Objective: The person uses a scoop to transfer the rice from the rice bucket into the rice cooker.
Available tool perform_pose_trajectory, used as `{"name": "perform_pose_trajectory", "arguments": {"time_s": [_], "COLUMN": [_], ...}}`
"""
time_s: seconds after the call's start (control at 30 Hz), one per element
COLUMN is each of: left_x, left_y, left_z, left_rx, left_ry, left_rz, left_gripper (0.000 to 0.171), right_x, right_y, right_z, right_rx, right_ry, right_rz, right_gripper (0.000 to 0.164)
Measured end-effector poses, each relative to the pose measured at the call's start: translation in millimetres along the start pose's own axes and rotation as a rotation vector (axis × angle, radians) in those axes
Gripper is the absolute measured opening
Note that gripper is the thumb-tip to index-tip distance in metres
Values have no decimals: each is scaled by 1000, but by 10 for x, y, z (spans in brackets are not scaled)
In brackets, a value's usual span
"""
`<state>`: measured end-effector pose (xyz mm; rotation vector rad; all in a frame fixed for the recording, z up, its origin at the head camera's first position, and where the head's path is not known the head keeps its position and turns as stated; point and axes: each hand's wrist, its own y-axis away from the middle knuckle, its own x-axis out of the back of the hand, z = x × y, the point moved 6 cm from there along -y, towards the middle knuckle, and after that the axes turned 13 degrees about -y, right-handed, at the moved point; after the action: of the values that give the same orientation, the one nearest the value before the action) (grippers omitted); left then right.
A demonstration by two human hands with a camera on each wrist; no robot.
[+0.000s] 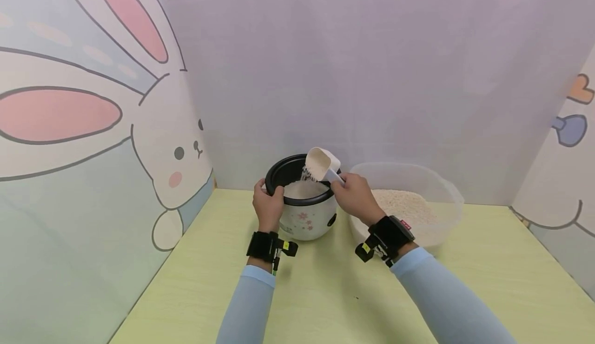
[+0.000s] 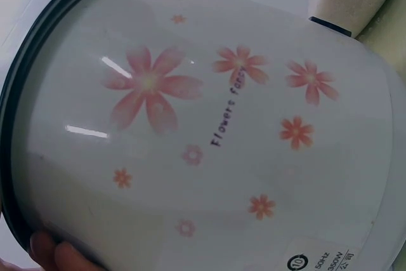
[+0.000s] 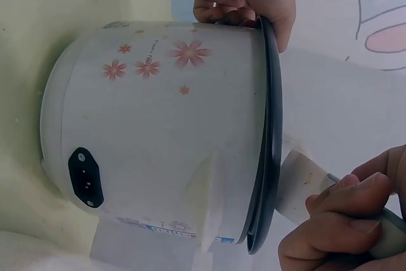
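Observation:
A white rice cooker (image 1: 297,219) with pink flowers and a black rim stands on the table, without a lid. My left hand (image 1: 268,207) grips its left side, the thumb over the rim; fingertips also show low in the left wrist view. In my right hand (image 1: 355,195) is the handle of a white measuring scoop (image 1: 325,160), tilted over the opening. Rice grains (image 1: 308,174) fall from the scoop into the cooker, where pale rice (image 1: 304,190) lies inside. In the right wrist view, the scoop (image 3: 301,185) is partly behind the rim and the right hand's fingers curl round its handle.
To the right of the cooker stands a clear plastic tub (image 1: 453,199) with rice (image 1: 404,207) in it. The pale yellow-green table (image 1: 316,302) meets a plain back wall (image 1: 372,75). Side walls carry cartoon prints. A power socket (image 3: 85,178) shows on the cooker's side.

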<state>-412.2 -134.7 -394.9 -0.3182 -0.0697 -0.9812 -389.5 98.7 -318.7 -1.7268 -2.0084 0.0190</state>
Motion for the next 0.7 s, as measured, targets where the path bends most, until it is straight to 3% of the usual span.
{"name": "perform_pose_trajectory", "arguments": {"time_s": [0.7], "left_x": [7], "left_y": [12], "left_z": [-3], "left_rx": [1], "left_ry": [6], "left_rz": [2], "left_gripper": [59], "right_x": [-8], "right_y": [17], "right_z": [-42], "right_rx": [106], "right_ry": [160], "right_rz": [-2], "right_gripper": [28]}}
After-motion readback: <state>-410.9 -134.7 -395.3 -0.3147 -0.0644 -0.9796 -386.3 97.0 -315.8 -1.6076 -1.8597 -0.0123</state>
